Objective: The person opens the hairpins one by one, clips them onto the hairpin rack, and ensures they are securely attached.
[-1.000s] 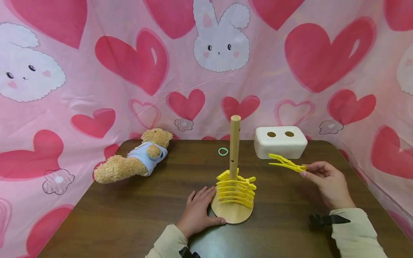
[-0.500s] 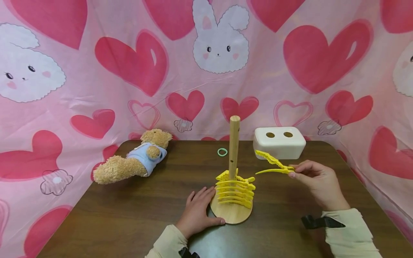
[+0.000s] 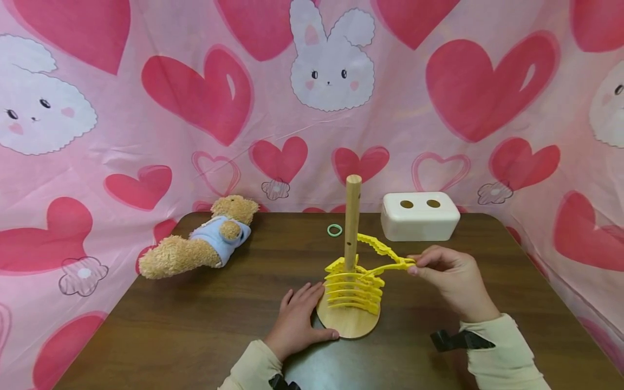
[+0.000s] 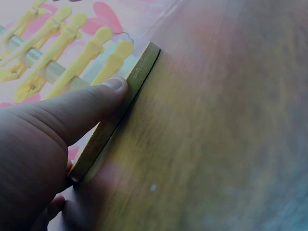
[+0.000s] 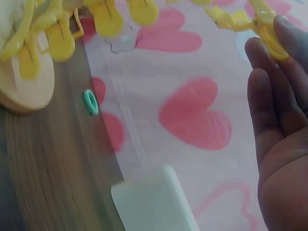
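Observation:
An upright wooden post stand (image 3: 353,216) with a round base carries several yellow hair clips (image 3: 353,292) clamped around its lower post. My left hand (image 3: 301,325) rests against the left and front edge of the base, fingers extended; the left wrist view shows the thumb (image 4: 91,103) on the rim. Between thumb and fingertips, my right hand (image 3: 450,276) pinches another yellow alligator hair clip (image 3: 390,254) by its tail end. That clip's arms are spread apart and point left at the post, just above the stacked clips. Whether it touches the post cannot be told.
A teddy bear (image 3: 221,235) in a blue top lies at the left back. Behind the post is a small green ring (image 3: 335,230). A white box (image 3: 420,216) with two round holes stands at the right back. Patterned pink cloth (image 3: 195,108) hangs behind the brown table (image 3: 195,325).
My right hand has moved left with the hair clip, bringing it to the post. The clip's arms have spread wider. My left hand has stayed at the base.

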`<move>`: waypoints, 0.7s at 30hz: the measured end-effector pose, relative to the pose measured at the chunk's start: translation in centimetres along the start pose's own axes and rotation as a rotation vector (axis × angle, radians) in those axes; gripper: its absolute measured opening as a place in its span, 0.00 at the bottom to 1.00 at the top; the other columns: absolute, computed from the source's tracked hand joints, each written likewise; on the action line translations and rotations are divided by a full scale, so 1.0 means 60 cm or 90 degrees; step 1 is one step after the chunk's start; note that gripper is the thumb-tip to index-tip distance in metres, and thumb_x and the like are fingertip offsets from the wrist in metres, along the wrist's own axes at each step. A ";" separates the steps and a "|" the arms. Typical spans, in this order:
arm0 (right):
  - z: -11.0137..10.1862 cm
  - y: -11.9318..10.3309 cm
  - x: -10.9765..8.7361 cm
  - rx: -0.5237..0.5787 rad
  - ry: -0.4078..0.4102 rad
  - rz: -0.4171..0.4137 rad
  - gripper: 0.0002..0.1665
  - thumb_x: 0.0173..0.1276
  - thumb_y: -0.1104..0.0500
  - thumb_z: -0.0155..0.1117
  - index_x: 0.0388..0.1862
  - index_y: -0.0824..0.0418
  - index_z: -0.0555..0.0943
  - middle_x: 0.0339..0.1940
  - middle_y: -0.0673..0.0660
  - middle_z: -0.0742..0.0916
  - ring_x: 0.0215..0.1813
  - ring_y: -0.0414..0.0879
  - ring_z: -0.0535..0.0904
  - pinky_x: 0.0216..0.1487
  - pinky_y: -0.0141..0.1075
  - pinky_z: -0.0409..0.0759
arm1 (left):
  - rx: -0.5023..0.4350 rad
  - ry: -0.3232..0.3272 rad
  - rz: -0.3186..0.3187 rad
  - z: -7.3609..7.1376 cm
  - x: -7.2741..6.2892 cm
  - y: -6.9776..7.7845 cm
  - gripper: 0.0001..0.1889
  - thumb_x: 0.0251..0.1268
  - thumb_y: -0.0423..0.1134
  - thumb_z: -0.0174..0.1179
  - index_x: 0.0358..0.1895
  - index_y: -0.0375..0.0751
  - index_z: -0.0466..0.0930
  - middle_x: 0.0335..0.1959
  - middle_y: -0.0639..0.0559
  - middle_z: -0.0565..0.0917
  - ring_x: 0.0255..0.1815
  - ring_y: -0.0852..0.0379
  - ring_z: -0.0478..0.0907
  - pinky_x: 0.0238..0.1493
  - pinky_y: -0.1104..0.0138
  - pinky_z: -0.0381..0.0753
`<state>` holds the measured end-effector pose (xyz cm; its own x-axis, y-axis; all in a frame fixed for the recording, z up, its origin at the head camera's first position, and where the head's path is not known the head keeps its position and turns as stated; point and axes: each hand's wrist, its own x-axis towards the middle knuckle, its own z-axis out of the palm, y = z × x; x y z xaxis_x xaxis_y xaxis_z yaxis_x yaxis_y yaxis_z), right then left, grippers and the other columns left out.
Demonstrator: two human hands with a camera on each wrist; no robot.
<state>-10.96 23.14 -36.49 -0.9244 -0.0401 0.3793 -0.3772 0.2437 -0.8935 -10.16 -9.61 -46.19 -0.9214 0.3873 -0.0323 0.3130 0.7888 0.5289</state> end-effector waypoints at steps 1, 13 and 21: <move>0.005 -0.002 0.000 0.004 -0.002 0.004 0.07 0.57 0.73 0.74 0.34 0.68 0.86 0.37 0.56 0.88 0.39 0.43 0.86 0.40 0.32 0.85 | 0.000 0.000 0.000 0.000 0.000 0.000 0.58 0.45 0.76 0.66 0.78 0.47 0.62 0.77 0.52 0.65 0.78 0.44 0.56 0.73 0.37 0.45; 0.058 -0.015 0.003 0.044 -0.021 0.018 0.05 0.59 0.69 0.75 0.33 0.65 0.86 0.38 0.56 0.89 0.44 0.45 0.87 0.43 0.36 0.86 | -0.005 -0.001 -0.004 -0.003 -0.001 0.002 0.57 0.46 0.75 0.67 0.78 0.46 0.62 0.77 0.52 0.65 0.78 0.44 0.57 0.74 0.38 0.45; 0.078 -0.032 0.000 0.044 -0.035 0.000 0.11 0.57 0.72 0.75 0.30 0.57 0.86 0.35 0.55 0.88 0.44 0.45 0.88 0.40 0.38 0.86 | -0.006 -0.005 -0.008 -0.005 -0.001 0.006 0.57 0.46 0.74 0.68 0.78 0.46 0.62 0.77 0.52 0.65 0.78 0.44 0.56 0.74 0.38 0.45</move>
<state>-10.52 18.11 -35.88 -0.9253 -0.0941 0.3673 -0.3786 0.1762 -0.9086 -10.04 -9.50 -45.71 -0.9231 0.3819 -0.0456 0.3000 0.7892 0.5359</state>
